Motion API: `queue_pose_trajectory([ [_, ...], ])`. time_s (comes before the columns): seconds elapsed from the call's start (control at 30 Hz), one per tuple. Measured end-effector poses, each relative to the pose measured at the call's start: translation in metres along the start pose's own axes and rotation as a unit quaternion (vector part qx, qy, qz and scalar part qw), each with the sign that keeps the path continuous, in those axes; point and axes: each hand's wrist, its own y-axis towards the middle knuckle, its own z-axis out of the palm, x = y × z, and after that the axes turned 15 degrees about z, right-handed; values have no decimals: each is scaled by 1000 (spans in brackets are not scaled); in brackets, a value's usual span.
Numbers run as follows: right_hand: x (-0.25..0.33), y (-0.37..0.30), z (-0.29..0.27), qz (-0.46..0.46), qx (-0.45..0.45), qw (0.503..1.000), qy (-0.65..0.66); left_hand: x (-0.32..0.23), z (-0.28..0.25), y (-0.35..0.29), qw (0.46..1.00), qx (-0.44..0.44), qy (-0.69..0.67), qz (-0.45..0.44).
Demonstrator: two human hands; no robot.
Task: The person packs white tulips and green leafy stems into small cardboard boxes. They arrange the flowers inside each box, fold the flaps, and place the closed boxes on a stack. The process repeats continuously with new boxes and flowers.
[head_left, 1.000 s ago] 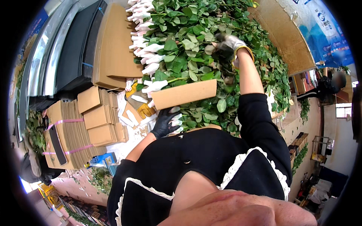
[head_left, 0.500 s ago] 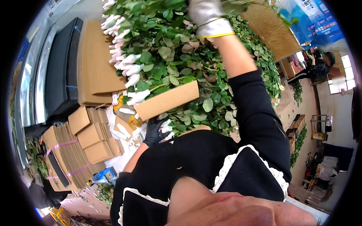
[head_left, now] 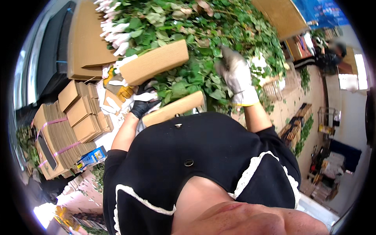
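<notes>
My left hand (head_left: 141,105), in a black glove, is closed around a flower bud in a white sleeve (head_left: 146,96) beside the near end of a leafy pile. My right hand (head_left: 239,78), in a grey-white glove, is over the right part of the green leafy stems (head_left: 168,29); its fingers are smeared by motion. Several white-sleeved buds (head_left: 117,39) line the pile's left edge. A ribbed cardboard piece (head_left: 154,62) lies across the stems above my left hand, and another cardboard strip (head_left: 176,107) is close to my chest.
Stacked flat cardboard (head_left: 58,131) with pink straps stands at left, near a blue box (head_left: 92,157). Yellow-and-white gloves (head_left: 124,93) lie beside the pile. A large cardboard sheet (head_left: 280,17) is at the upper right. Another person (head_left: 331,55) is in the far right background.
My right hand has come down from the far top of the pile toward my body. My left hand now shows with a sleeved bud in it. The whole view has shifted.
</notes>
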Motion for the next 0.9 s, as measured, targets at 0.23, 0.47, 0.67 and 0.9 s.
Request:
queue_pose_trajectory([
  [0.23, 115, 35, 66, -292, 456, 828, -144, -44, -2, 13, 963, -89, -240, -80],
  [0.47, 101, 43, 118, -307, 446, 836, -91, -56, -18, 5, 995, -53, 84, 16],
  [0.67, 44, 9, 172, -422, 381, 820, -69, -92, -40, 32, 992, -65, 65, 90],
  [0.9, 33, 5, 206, -382, 449, 791, -162, -101, -12, 30, 937, -269, -80, -207],
])
